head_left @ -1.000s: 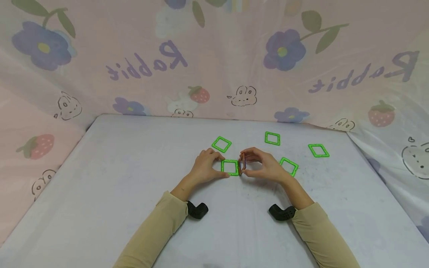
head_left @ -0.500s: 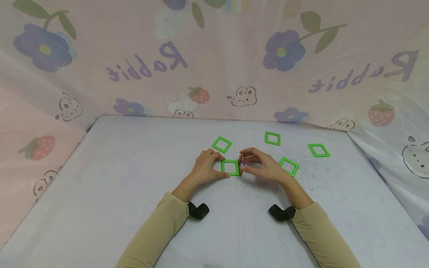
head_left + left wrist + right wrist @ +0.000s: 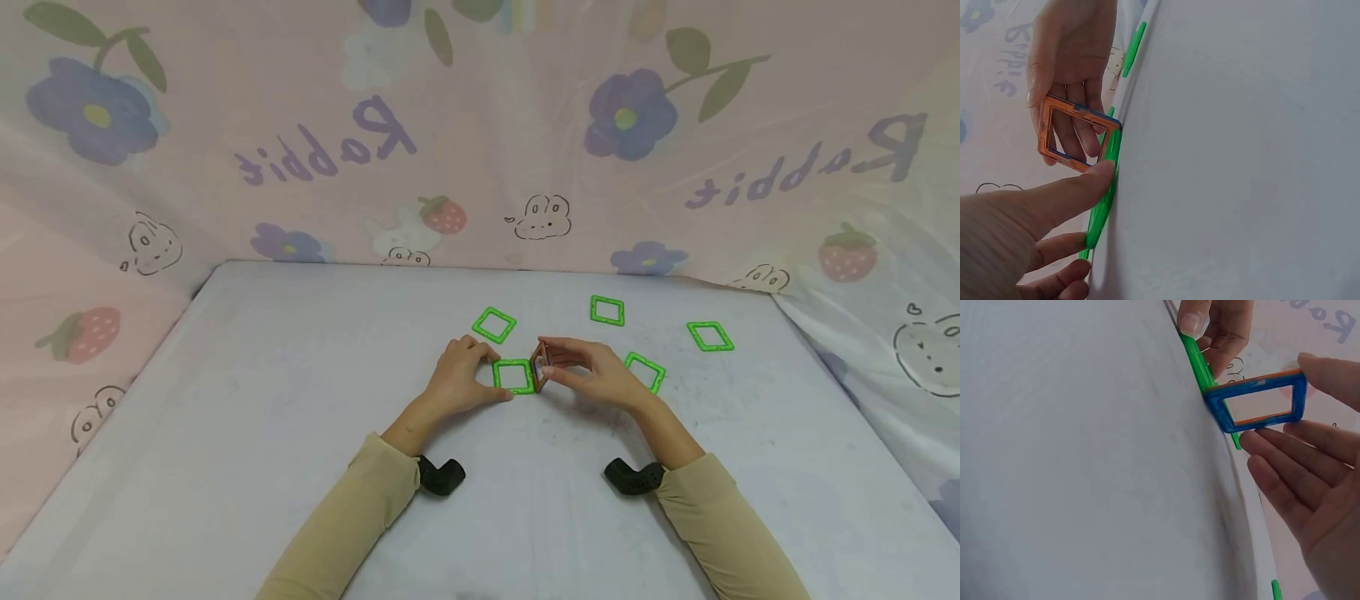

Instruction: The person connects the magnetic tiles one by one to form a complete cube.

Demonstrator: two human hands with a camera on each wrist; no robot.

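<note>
White table (image 3: 225, 417), far edge (image 3: 465, 267) beyond held frames (image 3: 513, 362)

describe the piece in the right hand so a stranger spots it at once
On the white table, find the green frame held by the left hand. Just past its right edge in the head view, the right hand holds the orange-and-blue frame. Only this one stands upright and shows those colours; the other frames are green and lie flat.
</note>
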